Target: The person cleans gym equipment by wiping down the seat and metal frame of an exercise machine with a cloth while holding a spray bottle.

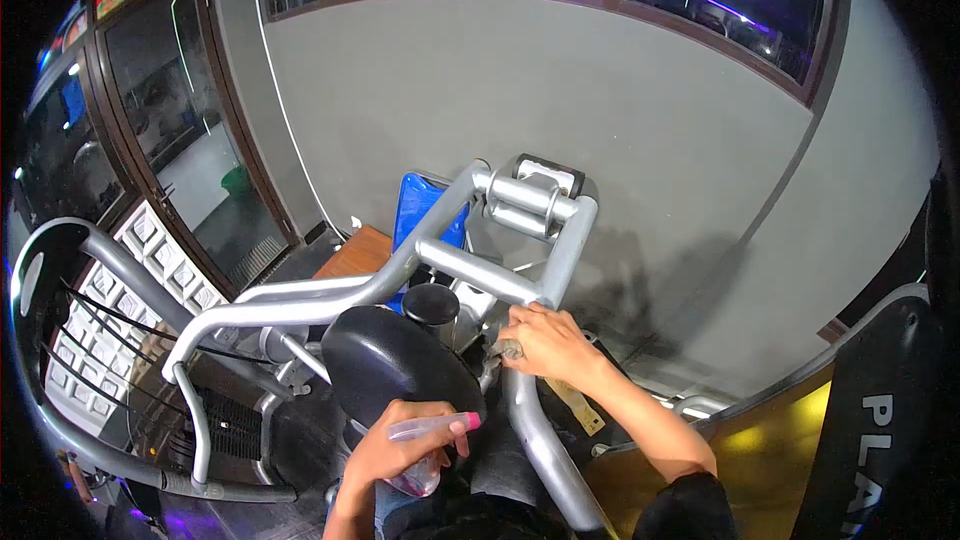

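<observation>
Left hand point(400, 440), near centre: fingers closed around a spray bottle point(420, 429) with a pink nozzle tip, its lower part mostly hidden by the hand. Right hand point(552, 348), farther and to the right: fingers curled over a grey cloth point(510, 349) at the silver frame point(541, 430) of the exercise machine. A black pad point(385, 360) lies left of the cloth; a grey wall point(560, 80) stands at the far side.

Wall point(560, 90) moderately lit, soft shadows right; windows point(720, 10) dark, streaked with white and purple reflections; highlights on silver tubes point(480, 270); yellow glare on panel point(725, 450); fisheye bending, black corners.
</observation>
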